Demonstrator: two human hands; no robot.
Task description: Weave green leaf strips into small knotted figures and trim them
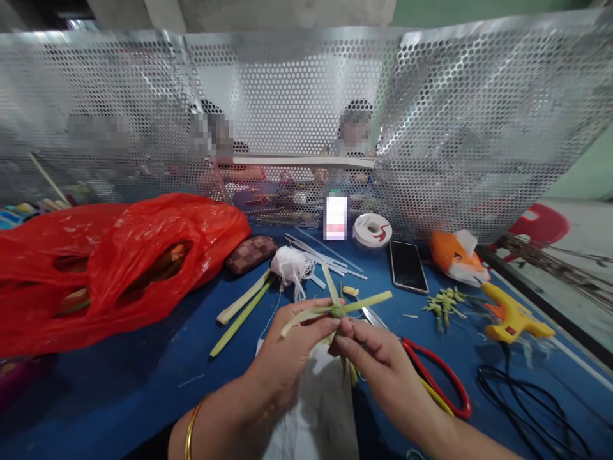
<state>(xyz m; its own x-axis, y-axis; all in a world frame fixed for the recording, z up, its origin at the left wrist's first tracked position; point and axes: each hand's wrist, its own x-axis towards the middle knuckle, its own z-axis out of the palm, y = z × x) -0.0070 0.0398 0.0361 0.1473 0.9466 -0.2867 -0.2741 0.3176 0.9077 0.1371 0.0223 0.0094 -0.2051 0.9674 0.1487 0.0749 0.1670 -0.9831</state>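
Both my hands meet in front of me around a small piece of pale green leaf strips (338, 310), knotted at the middle with several strip ends sticking outward. My left hand (294, 342) pinches it from the left, thumb near the knot. Fingertips of my right hand (373, 351) close on its lower right side, partly hiding the strips below. Beside my right hand lie red-handled scissors (462, 390), blade half hidden behind it. A white cloth or paper (320, 409) is beneath my hands.
Left: a red plastic bag (191, 223), a checkered pouch (251, 254), stalks (244, 300), white thread (291, 265). Right: a ribbon spool (372, 230), dark phone (408, 265), tissue pack (460, 255), small green pieces (446, 306), yellow glue gun (514, 313) with cord. Behind, a perforated metal screen (287, 96).
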